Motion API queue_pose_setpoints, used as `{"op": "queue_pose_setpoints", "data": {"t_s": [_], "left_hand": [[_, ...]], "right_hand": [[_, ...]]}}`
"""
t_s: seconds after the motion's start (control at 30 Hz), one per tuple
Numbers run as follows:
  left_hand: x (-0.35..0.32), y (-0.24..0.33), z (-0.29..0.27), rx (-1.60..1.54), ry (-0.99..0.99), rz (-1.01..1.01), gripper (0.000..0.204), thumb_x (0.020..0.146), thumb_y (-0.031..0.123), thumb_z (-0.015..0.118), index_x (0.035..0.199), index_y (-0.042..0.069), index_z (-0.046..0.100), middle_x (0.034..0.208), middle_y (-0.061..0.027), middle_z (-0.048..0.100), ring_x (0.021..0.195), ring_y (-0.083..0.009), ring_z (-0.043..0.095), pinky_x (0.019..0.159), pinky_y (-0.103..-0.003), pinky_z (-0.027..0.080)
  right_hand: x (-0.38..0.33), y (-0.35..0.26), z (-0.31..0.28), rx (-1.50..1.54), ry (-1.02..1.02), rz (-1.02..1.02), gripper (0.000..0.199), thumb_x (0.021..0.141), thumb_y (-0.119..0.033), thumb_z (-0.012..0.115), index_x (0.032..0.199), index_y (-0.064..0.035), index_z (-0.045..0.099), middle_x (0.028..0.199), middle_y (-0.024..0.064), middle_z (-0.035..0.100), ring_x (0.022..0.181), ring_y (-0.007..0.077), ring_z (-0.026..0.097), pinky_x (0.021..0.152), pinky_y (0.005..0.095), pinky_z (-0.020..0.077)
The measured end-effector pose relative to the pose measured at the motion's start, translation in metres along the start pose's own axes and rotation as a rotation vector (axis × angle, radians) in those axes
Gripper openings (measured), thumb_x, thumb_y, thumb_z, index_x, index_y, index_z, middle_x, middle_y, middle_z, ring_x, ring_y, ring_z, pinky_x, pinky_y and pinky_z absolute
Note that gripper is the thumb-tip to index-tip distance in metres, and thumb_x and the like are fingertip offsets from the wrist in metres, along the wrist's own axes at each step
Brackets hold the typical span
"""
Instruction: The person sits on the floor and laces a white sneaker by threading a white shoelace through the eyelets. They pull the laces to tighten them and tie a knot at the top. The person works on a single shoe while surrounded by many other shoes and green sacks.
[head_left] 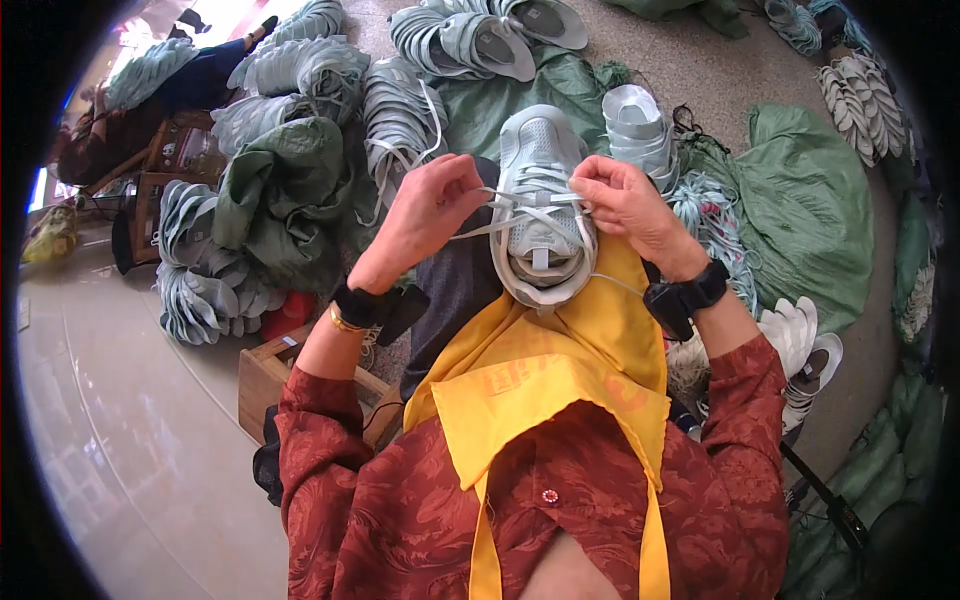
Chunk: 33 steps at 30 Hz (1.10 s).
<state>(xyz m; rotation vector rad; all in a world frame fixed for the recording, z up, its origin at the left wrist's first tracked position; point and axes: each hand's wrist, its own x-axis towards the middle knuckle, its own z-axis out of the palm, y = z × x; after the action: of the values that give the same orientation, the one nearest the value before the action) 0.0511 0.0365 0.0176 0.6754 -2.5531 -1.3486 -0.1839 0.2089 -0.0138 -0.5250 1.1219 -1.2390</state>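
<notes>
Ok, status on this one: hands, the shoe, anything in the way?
Left hand and right hand both pinching white laces. Pale grey shoe on the lap, toe pointing away. Nothing in the way; shoe uppers piled beyond.

I see a dark red shirt (400,500) with a faint woven leaf pattern; its long sleeves are pushed up on the forearms. A small pink button (549,496) sits at the middle of the chest. Over the shirt hangs a bright yellow apron (540,385) with faded orange print and two narrow yellow straps running down. The left wrist carries a black band (362,303) and a thin gold bangle (345,324). The right wrist carries a black strap with a boxy black device (685,296).
</notes>
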Motion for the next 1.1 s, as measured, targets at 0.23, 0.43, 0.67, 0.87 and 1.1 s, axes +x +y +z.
{"op": "queue_pose_setpoints", "data": {"t_s": [0.23,0.43,0.67,0.87,1.1], "left_hand": [[-0.001,0.010,-0.011,-0.636,-0.272,-0.157,0.024,0.102,0.023,0.067,0.087,0.005,0.060,0.100,0.0009,0.060,0.093,-0.0082,0.051,0.087,-0.028,0.042],[0.004,0.000,-0.001,-0.829,-0.261,-0.104,0.024,0.103,0.023,0.064,0.084,0.009,0.057,0.106,0.0001,0.059,0.098,-0.0100,0.051,0.091,-0.028,0.040],[-0.002,-0.007,0.004,-0.887,-0.225,-0.141,0.021,0.101,0.019,0.065,0.086,0.010,0.054,0.105,0.0018,0.057,0.098,-0.0079,0.051,0.092,-0.025,0.040],[-0.002,-0.004,0.021,-0.820,-0.183,-0.205,0.016,0.095,0.009,0.067,0.089,0.010,0.053,0.095,0.0056,0.051,0.091,-0.0047,0.049,0.085,-0.021,0.040],[-0.003,-0.009,0.033,-0.702,-0.130,-0.179,0.013,0.096,0.011,0.066,0.094,0.009,0.054,0.092,0.0069,0.050,0.086,-0.0030,0.046,0.080,-0.020,0.039]], "right_hand": [[-0.020,0.000,0.017,-0.749,0.330,-0.538,0.012,0.090,-0.012,0.077,0.090,-0.0044,0.068,0.077,-0.0027,0.058,0.058,0.0030,0.048,0.051,0.0249,0.0394],[-0.044,-0.009,0.046,-1.135,0.199,-0.500,0.014,0.082,-0.010,0.078,0.087,-0.0019,0.066,0.086,0.0118,0.061,0.079,0.0308,0.063,0.068,0.0402,0.0486],[-0.056,-0.028,0.039,-0.644,0.138,-0.091,0.011,0.096,-0.009,0.064,0.090,-0.0009,0.060,0.074,0.0042,0.061,0.057,0.0106,0.059,0.049,0.0284,0.0466],[-0.088,-0.029,-0.003,-0.526,0.017,0.081,0.011,0.100,-0.010,0.060,0.092,-0.0047,0.055,0.070,-0.0025,0.056,0.050,0.0029,0.052,0.043,0.0191,0.0418],[-0.111,-0.012,-0.029,-0.497,0.052,0.128,0.008,0.100,-0.010,0.063,0.094,-0.0059,0.057,0.069,-0.0037,0.056,0.050,0.0020,0.051,0.043,0.0182,0.0404]]}}
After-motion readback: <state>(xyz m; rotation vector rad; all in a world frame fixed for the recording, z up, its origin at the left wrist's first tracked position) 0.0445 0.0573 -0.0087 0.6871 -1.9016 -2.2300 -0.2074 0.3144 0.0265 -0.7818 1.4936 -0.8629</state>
